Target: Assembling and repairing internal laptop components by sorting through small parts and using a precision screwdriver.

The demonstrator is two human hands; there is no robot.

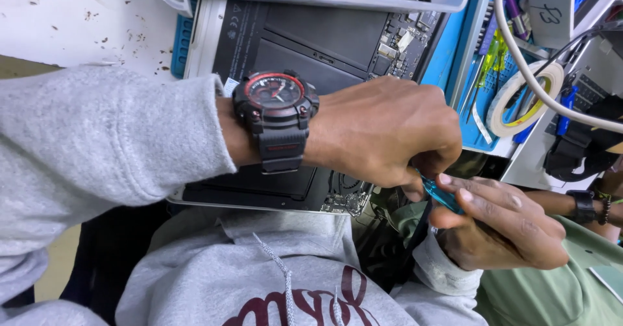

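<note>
Hands meet low right, in front of the open laptop [311, 47] | left hand [383, 134], black-and-red watch [276, 115] on its wrist, pinches the blue tool [440, 193] from above | right hand [503, 225] closes thumb and fingers around the tool's other end | tape roll [525, 99] well apart on blue mat [454, 47].

White label [232, 84] on the open laptop's [324, 47] black battery.
</note>
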